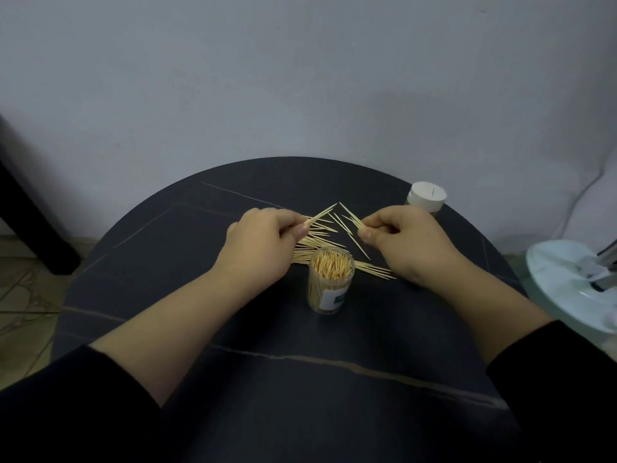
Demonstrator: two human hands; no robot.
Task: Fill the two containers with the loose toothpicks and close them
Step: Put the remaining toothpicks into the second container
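Note:
An open clear container (330, 284), packed with upright toothpicks, stands at the middle of the round dark table (233, 379). Behind it lies a scatter of loose toothpicks (320, 240). My left hand (258, 243) pinches a small bundle of toothpicks whose tips point up and to the right. My right hand (405, 242) pinches another small bundle pointing up and to the left. A second container with a white lid (427, 197) stands at the back right, partly hidden behind my right hand.
A pale round lamp base (574, 289) sits off the table's right edge. A dark furniture leg (36, 235) stands on the floor at the left. The wall rises close behind the table.

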